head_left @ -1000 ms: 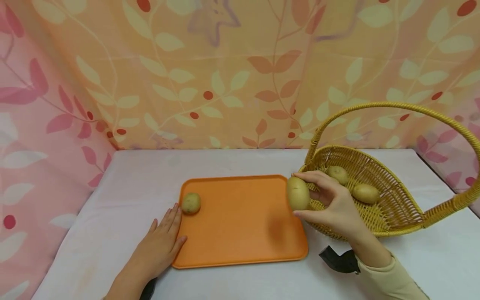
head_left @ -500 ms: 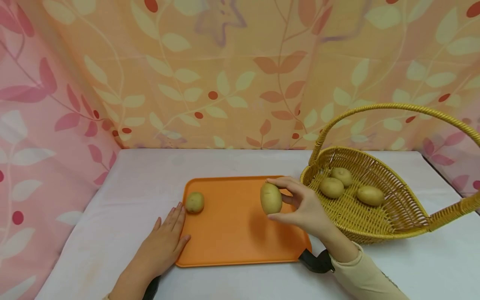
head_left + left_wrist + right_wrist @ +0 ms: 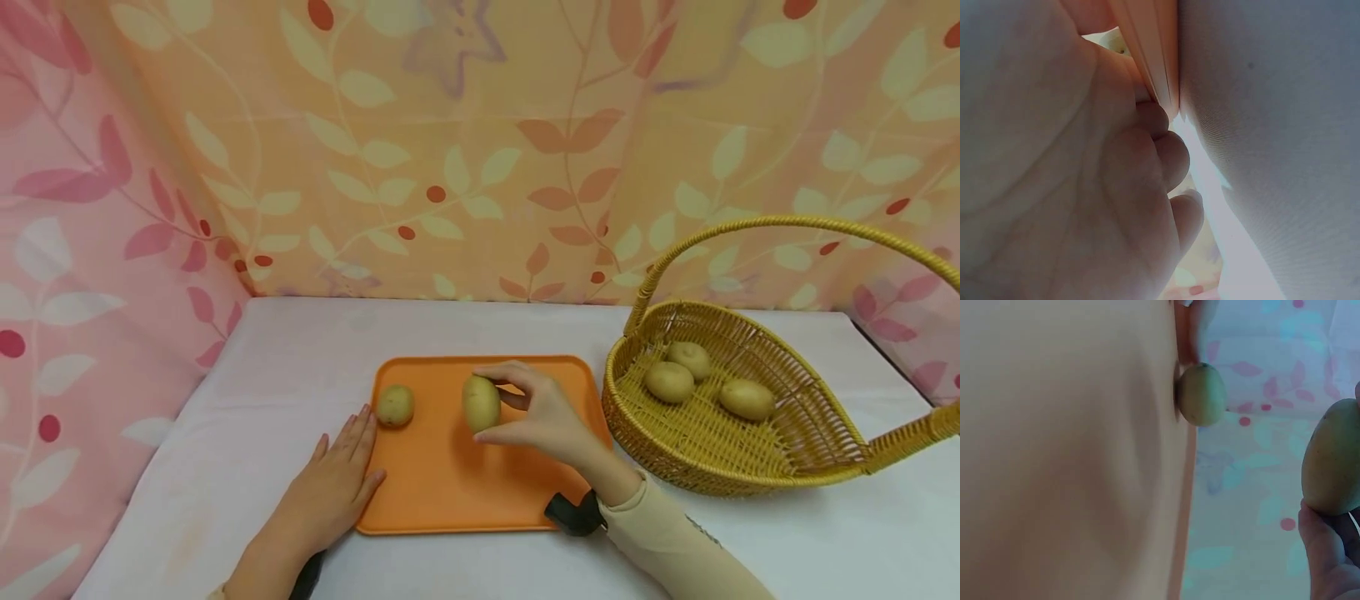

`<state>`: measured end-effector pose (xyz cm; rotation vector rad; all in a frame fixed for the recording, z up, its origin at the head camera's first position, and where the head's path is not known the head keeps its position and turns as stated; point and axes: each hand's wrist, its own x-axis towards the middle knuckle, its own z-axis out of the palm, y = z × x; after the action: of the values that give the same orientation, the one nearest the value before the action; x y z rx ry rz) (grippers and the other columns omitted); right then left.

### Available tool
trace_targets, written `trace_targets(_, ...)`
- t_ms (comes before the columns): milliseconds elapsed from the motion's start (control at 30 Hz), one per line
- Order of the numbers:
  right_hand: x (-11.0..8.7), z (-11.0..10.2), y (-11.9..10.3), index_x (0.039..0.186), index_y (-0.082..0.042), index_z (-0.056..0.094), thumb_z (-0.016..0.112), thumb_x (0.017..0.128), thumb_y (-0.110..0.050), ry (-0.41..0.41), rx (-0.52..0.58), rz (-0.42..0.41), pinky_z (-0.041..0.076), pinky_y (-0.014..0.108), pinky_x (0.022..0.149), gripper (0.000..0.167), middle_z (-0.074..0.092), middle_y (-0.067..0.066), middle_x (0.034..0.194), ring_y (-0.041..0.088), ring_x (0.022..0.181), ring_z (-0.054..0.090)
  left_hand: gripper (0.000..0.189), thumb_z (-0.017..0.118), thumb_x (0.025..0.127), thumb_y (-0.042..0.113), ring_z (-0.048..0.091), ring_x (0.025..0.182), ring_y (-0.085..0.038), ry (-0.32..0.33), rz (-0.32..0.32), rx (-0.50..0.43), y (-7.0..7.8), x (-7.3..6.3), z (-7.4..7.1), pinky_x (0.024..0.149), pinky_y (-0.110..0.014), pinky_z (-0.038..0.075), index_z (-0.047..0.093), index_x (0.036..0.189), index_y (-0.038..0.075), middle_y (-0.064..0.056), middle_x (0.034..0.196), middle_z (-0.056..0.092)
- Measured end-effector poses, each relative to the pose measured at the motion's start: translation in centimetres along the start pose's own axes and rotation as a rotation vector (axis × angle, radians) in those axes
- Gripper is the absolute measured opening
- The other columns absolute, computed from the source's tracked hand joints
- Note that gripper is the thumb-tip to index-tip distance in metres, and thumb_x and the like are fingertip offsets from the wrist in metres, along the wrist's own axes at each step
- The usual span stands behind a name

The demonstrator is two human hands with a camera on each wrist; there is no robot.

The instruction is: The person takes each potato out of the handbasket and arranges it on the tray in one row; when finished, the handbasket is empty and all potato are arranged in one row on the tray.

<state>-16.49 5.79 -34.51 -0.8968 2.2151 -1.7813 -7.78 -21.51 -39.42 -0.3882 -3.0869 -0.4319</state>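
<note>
Potato [image 3: 481,404] in pinch of right hand [image 3: 542,418] above tray [image 3: 480,504], second potato [image 3: 395,406] beside straight-fingered left hand [image 3: 327,492], basket [image 3: 723,435] nearby.

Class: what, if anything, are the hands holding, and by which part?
The right hand pinches a potato by its ends, above the orange tray; the left hand rests at the tray's edge.

Behind a white-covered worktop [image 3: 315,329], a yellow-orange fabric [image 3: 450,150] hangs upright, printed with cream leaves [image 3: 386,153], coral leaves [image 3: 542,135], red dots [image 3: 436,194] and, near the top, a purple star outline [image 3: 455,77]. On the left, a pink fabric [image 3: 97,258] carries white and deeper-pink leaves; more pink leafy cloth [image 3: 892,327] shows at the far right.
</note>
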Motion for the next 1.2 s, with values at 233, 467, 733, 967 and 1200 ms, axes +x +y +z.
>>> trace_targets(233,1.9,1.5,1.3,0.129,0.002,0.054,0.082,0.066,0.006,-0.045,0.145,0.121,0.044,0.03,0.097,0.07,0.054,0.012,0.128,0.026,0.119,0.052,0.066,0.053,0.097,0.029,0.023,0.139,-0.035,-0.002,0.003,0.002,0.0,0.0,-0.1,0.107,-0.059,0.021,0.026,0.146,-0.006,-0.018,0.153,0.023)
trace_targets(467,3.9,2.9,3.2,0.131,0.004,0.052,0.082,0.067,0.004,-0.017,0.133,0.205,0.044,0.032,0.097,0.071,0.055,0.013,0.13,0.026,0.118,0.054,0.065,0.052,0.097,0.029,0.023,0.139,-0.035,-0.02,-0.008,-0.002,0.2,0.1,-0.2,0.107,-0.06,0.02,0.026,0.146,-0.006,-0.019,0.153,0.022)
trace_targets(733,5.4,4.4,3.4,0.132,0.004,0.051,0.079,0.071,0.005,-0.023,0.138,0.292,0.048,0.033,0.093,0.067,0.055,0.017,0.129,0.03,0.118,0.054,0.066,0.053,0.097,0.029,0.023,0.139,-0.035,-0.019,-0.013,0.01,0.2,0.0,-0.2,0.107,-0.059,0.02,0.026,0.146,-0.006,-0.019,0.153,0.023)
trace_targets(967,6.1,5.3,4.4,0.13,0.005,0.053,0.079,0.071,0.005,-0.039,0.101,0.322,0.048,0.034,0.093,0.065,0.056,0.018,0.128,0.03,0.118,0.054,0.066,0.052,0.097,0.029,0.023,0.139,-0.035,-0.024,-0.011,0.001,0.1,0.1,0.0,0.107,-0.059,0.019,0.025,0.146,-0.006,-0.018,0.153,0.022)
trace_targets(1200,6.3,5.3,4.4,0.132,0.004,0.051,0.079,0.071,0.004,-0.083,0.092,0.327,0.045,0.035,0.096,0.067,0.054,0.017,0.131,0.029,0.121,0.052,0.067,0.053,0.096,0.03,0.022,0.139,-0.035,-0.016,-0.012,0.001,0.0,0.1,0.0,0.107,-0.059,0.019,0.025,0.146,-0.006,-0.018,0.153,0.022)
